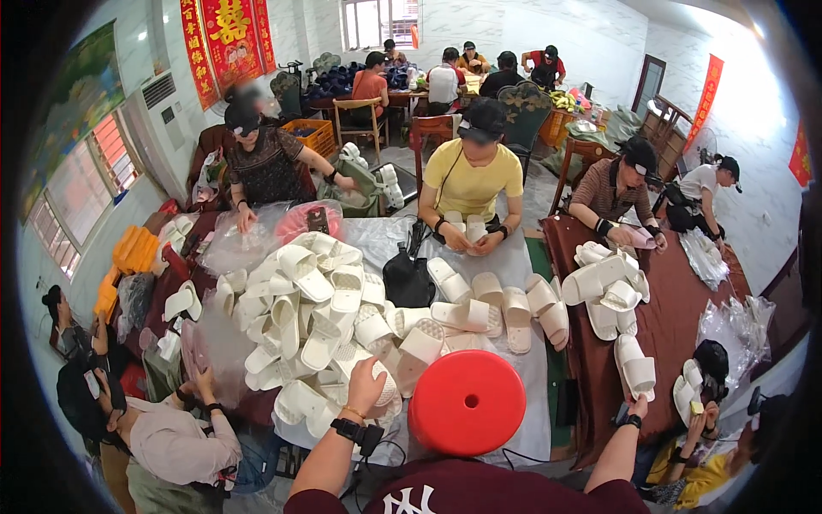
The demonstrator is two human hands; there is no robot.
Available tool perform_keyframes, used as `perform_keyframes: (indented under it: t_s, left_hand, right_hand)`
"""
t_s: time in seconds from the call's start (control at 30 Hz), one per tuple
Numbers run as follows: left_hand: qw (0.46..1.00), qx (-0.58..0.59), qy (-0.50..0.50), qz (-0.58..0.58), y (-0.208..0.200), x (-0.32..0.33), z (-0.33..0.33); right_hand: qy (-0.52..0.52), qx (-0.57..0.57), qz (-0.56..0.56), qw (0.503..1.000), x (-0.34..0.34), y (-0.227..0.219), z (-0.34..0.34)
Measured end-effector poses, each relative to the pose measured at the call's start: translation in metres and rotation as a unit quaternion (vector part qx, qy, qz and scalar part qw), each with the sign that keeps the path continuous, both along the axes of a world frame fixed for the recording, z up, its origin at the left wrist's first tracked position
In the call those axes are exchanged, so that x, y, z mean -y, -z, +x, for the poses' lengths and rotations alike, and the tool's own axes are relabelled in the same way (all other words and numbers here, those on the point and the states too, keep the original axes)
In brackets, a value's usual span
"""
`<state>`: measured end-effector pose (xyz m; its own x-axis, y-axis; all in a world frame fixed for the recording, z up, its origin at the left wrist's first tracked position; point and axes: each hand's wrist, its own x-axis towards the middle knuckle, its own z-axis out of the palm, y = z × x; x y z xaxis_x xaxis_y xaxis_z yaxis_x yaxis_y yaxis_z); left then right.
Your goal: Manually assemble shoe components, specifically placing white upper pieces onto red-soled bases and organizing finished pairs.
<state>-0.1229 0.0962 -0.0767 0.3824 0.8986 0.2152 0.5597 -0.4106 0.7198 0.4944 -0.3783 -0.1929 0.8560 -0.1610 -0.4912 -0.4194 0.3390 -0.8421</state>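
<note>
A big heap of cream slippers (291,317) covers the middle of the table. At the near side of this heap, the fingers of my left hand (366,390) are curled over a slipper (348,353), and their tips are partly hidden. Out to the right, my right hand (635,407) grips the near end of a slipper (634,364) at the edge of the brown-covered table. More slippers (608,283) lie just beyond that one. Between my arms stands a round red plastic stool (468,403) with a small hole in its top.
A black bag (409,276) lies beyond the slippers. Across the table, a person in yellow (475,176) handles a pair of slippers. Other people work on both sides. Clear plastic bags (736,330) lie on the brown tablecloth (676,300). Black cables run near the stool.
</note>
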Motion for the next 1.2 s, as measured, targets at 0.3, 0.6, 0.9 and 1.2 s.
perform_keyframes:
  t_s: [0.3,0.6,0.9,1.2]
  left_hand:
    - [0.999,0.03,0.001,-0.028,-0.013,0.001,-0.01]
    - [0.919,0.211,0.183,-0.277,-0.075,0.031,0.054]
    - [0.74,0.367,0.206,-0.525,-0.068,0.069,0.077]
    - [0.807,0.409,0.104,-0.413,-0.019,0.067,0.063]
  right_hand:
    - [-0.016,0.055,0.133,0.989,0.031,-0.013,-0.074]
    - [-0.356,0.159,0.235,0.89,-0.115,-0.156,-0.172]
    - [-0.572,0.012,0.215,0.791,-0.199,-0.148,-0.269]
    - [-0.613,0.031,0.206,0.762,-0.206,-0.169,-0.29]
